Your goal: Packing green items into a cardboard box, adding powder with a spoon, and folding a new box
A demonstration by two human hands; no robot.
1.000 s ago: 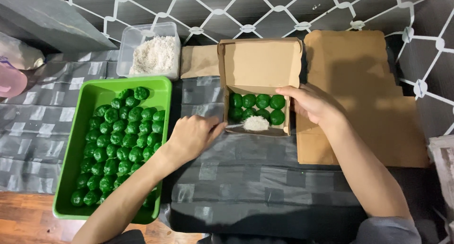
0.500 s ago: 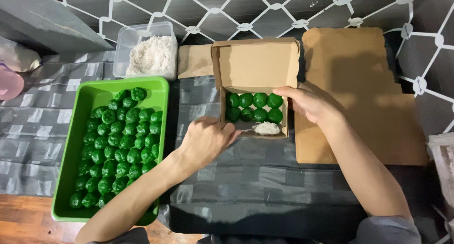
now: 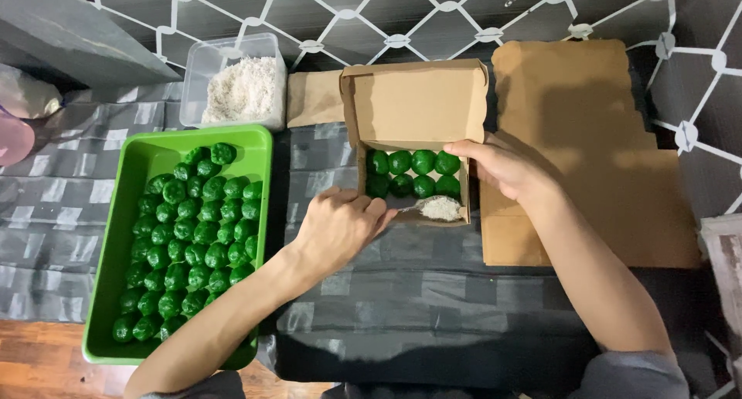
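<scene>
Beside left hand (image 3: 338,227), spoon (image 3: 433,208) enters box (image 3: 417,105).

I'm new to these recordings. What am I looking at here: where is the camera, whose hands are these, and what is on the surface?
The single picture comes from a camera worn on a person's head, looking down at their own two bare hands. The left hand holds a spoon heaped with white flakes at the open brown cardboard box, which contains two rows of round green balls. The right hand steadies the box's right edge. To the left sits a green plastic tray full of the same balls, and behind it a clear plastic tub of white flakes. Flat cardboard sheets lie on the right, all on a grey patterned cloth.
</scene>
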